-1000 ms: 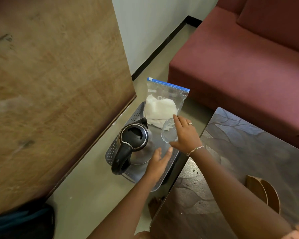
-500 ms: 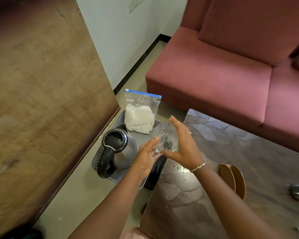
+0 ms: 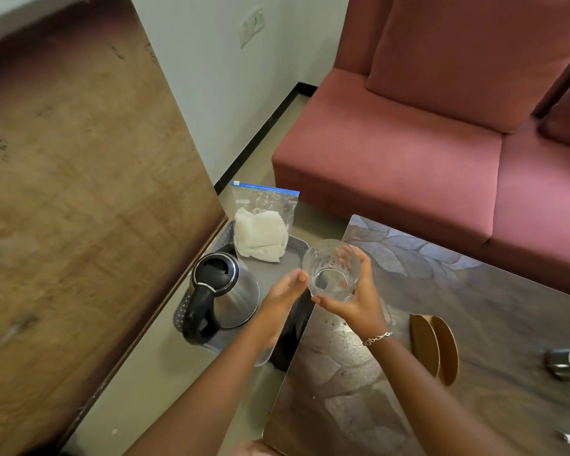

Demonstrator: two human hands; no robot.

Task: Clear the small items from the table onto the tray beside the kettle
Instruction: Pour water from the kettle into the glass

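Two hands meet at a clear glass in the middle. Far left stands a big brown wooden board (image 3: 79,209), rough and scratched. Next to it, on the floor, lies a grey plastic tray (image 3: 297,241) with little holes in its rim. On the tray sits a shiny round metal kettle (image 3: 234,291) with a black lid and handle. Behind the kettle, a see-through zip bag (image 3: 270,200) with a blue top leans at the tray's far end, with a folded white cloth (image 3: 260,235) in it.

The left hand (image 3: 283,291) reaches over the tray, right beside the kettle. Its fingers are straight and its grip is open, with the fingertips right at the side of the glass (image 3: 331,268). The glass is round and bumpy. It is tipped toward the camera, up in the air by the corner of the bench (image 3: 474,291), just beside the tray. The right hand (image 3: 359,304) has its grip closed round the glass, fingers behind it and thumb below. A thin silver bracelet (image 3: 377,338) hangs on that wrist.

The bench is dark and shiny, with leaf shapes on it. Two curved wooden pieces (image 3: 435,347) stand on edge there, and a blurry steel cup (image 3: 566,363) is at the far right. A soft red sofa (image 3: 408,159) stands behind.
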